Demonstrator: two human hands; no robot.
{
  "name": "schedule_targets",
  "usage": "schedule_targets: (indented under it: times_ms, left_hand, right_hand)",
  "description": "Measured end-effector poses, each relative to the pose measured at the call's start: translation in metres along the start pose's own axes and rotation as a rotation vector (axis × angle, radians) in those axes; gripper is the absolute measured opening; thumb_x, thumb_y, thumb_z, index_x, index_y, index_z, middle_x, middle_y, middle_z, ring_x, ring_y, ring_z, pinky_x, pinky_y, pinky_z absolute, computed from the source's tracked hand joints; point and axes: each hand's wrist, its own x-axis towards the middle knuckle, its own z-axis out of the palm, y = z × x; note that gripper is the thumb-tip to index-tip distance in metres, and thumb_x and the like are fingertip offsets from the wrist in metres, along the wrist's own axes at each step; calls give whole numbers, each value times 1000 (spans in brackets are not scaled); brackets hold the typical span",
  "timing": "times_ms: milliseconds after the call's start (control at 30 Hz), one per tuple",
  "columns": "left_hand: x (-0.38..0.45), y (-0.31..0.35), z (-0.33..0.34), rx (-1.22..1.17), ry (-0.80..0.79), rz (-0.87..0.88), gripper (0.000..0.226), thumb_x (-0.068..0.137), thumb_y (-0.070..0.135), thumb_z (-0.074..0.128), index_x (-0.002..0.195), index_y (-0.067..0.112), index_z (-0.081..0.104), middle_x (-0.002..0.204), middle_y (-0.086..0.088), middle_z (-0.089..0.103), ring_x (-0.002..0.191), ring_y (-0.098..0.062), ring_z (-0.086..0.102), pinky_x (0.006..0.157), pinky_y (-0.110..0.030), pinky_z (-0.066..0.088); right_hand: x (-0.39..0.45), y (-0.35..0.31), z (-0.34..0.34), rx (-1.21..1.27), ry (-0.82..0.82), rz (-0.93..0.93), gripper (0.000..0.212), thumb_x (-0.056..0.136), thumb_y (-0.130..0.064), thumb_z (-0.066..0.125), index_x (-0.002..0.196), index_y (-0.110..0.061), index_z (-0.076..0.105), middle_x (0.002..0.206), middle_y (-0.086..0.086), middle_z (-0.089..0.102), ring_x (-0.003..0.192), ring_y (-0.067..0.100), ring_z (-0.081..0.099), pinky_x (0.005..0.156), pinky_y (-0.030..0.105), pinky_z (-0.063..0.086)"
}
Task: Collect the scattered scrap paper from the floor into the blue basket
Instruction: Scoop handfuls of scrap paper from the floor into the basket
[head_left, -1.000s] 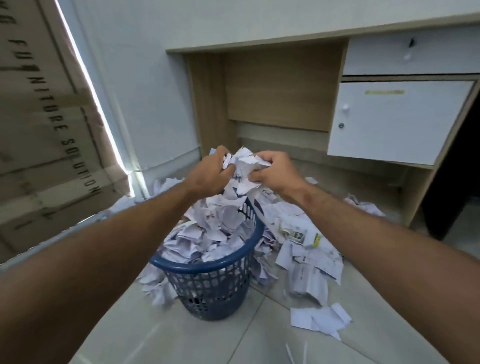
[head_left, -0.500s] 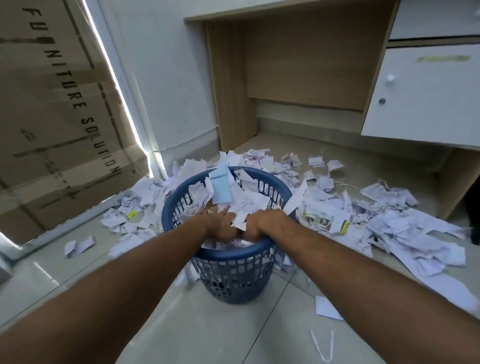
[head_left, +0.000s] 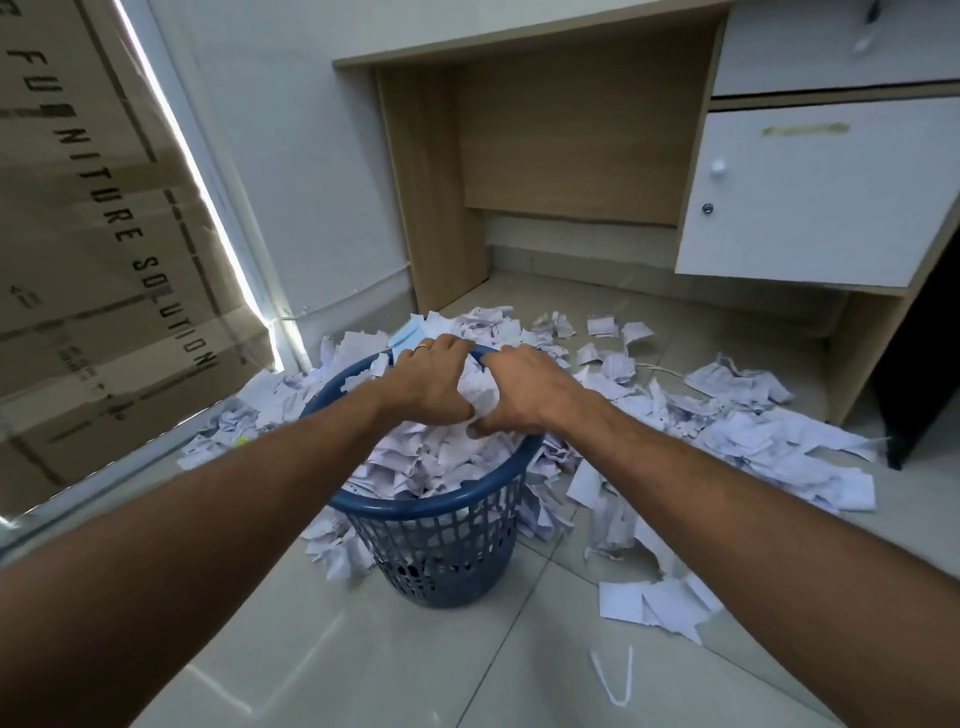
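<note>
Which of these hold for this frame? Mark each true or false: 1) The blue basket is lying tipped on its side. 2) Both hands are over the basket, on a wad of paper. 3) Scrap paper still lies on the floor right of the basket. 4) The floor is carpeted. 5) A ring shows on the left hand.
1) False. The blue basket stands upright, heaped with paper.
2) True. The left hand and right hand grip a crumpled paper wad above the rim.
3) True. Scattered scrap paper covers the floor there.
4) False. The floor is glossy tile.
5) True.
</note>
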Motion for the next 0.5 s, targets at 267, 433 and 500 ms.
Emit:
schedule_targets:
  times_ms: [267, 433, 500]
  left_hand:
    - [23, 112, -8, -512, 162, 246, 60, 82, 26, 54, 141, 16, 49, 142, -8, 53, 129, -23, 50, 110, -41, 40]
    - [34, 206, 36, -538, 214, 477, 45, 86, 21, 54, 130, 14, 56, 124, -4, 60, 108, -18, 56, 91, -30, 43]
    - [42, 231, 66, -538, 141, 512, 53, 79, 33, 49, 129, 17, 56, 124, -3, 61, 111, -19, 55, 95, -34, 45]
  right_hand:
    - [-62, 105, -48, 308, 222, 88, 57, 82, -45, 72, 134, -22, 60, 132, 0, 64, 120, 18, 60, 92, 26, 45]
    - [-118, 186, -27, 472, 229, 292, 58, 86, -71, 44, 118, -29, 67, 116, -5, 70, 108, 13, 64, 92, 38, 53]
    - [-140, 216, -7, 463, 205, 366, 38, 93, -62, 46, 108, -34, 67, 109, -8, 69, 105, 13, 64, 88, 35, 51]
